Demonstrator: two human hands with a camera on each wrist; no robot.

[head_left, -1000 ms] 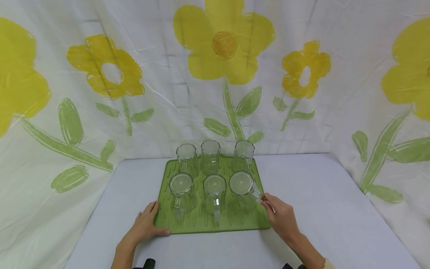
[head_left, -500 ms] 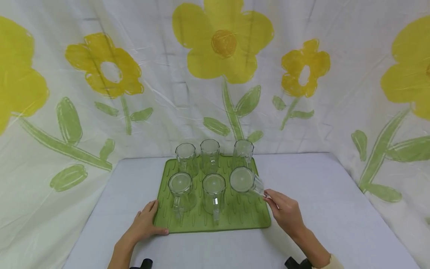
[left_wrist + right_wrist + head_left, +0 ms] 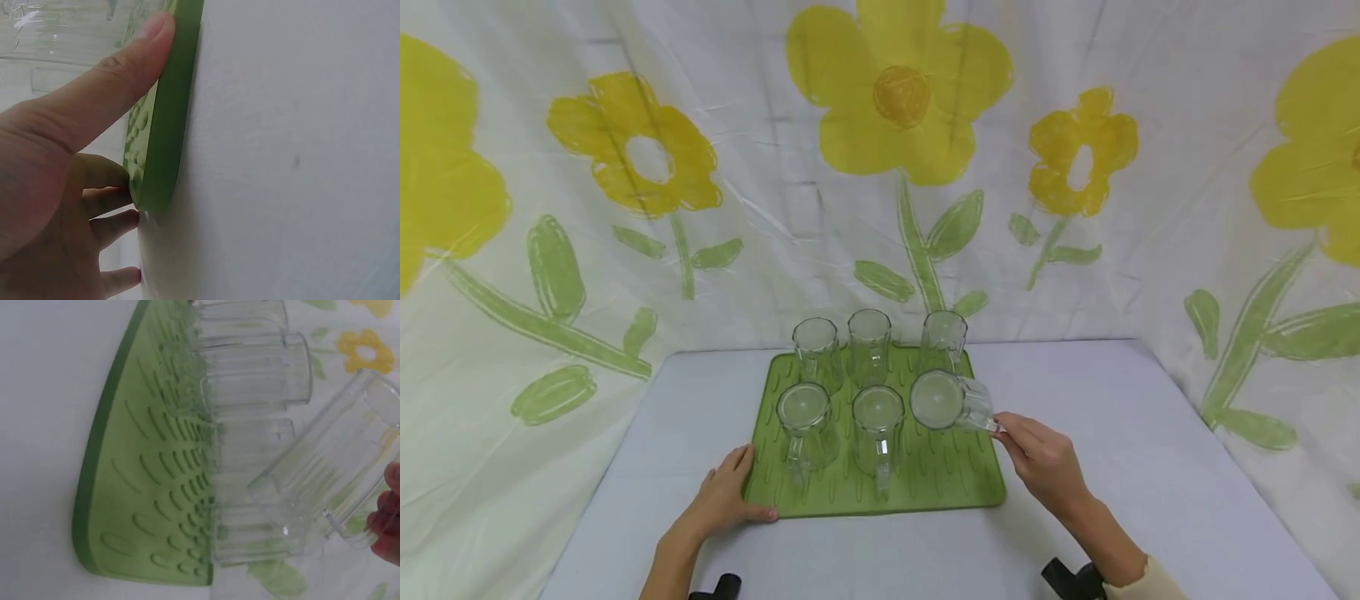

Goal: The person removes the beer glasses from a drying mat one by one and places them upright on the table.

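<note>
My right hand (image 3: 1045, 462) pinches the handle of a clear glass mug (image 3: 937, 400) with fingertips and thumb. In the right wrist view this mug (image 3: 319, 456) is tilted and held off the green ridged drying mat (image 3: 131, 500). My left hand (image 3: 721, 496) rests at the mat's front left corner. Its thumb lies over the front edge, and the other fingers spread along the left side, as the left wrist view shows (image 3: 81, 125). Two more glass mugs stand in the front row, one at left (image 3: 805, 408) and one in the middle (image 3: 878, 417), handles toward me.
Three glass mugs stand along the back of the mat: left (image 3: 816, 342), middle (image 3: 870, 333) and right (image 3: 943, 333). A white-covered table (image 3: 1075, 400) lies under the mat. Behind it hangs a white curtain (image 3: 760, 267) with yellow flowers.
My right hand has moved up and to the right, raising and tilting the mug by its handle. My left hand stays at the mat's corner.
</note>
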